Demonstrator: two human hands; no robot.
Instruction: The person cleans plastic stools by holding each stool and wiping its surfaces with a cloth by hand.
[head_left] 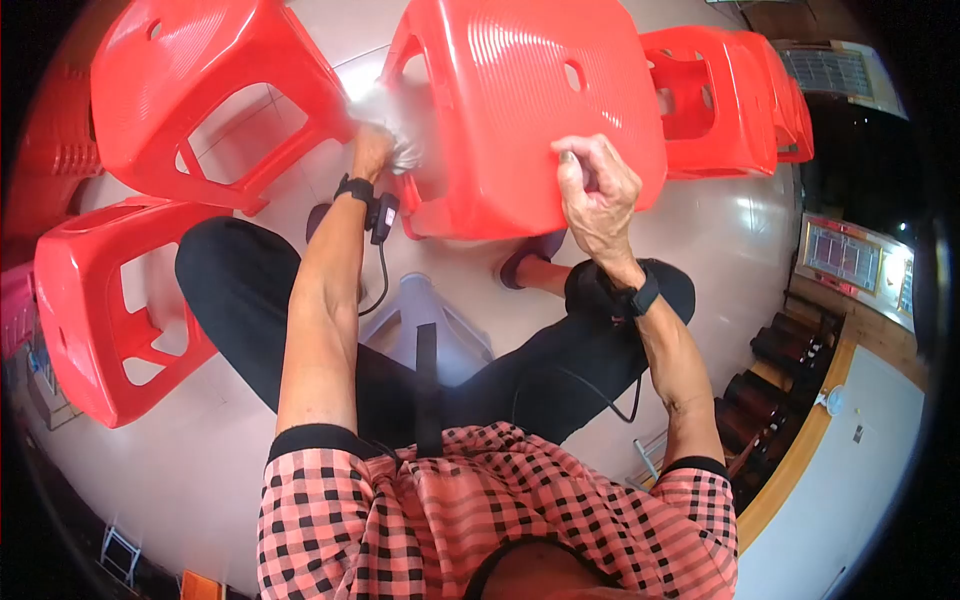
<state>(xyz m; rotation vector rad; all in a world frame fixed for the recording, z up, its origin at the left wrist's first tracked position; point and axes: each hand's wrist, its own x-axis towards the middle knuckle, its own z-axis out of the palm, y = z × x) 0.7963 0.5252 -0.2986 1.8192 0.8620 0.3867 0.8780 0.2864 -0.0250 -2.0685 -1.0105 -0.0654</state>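
Note:
In front of me stands a red plastic stool (510, 110) with a ribbed seat and an oval hole. My left hand (385, 145) is at the stool's left side, wrapped round a whitish cloth-like thing (385, 112) that is smeared by motion. My right hand (600, 195) rests at the near right part of the seat, its fingers curled in; nothing shows between them. Each wrist wears a black band, and a cable hangs from the left one.
More red stools stand at the upper left (215, 90), lower left (75, 310) and upper right (700, 100). A pale grey stool (425, 320) is between my legs. Dark bottles (745, 400) lie on a rack beside a white-topped counter (870, 470) at the right.

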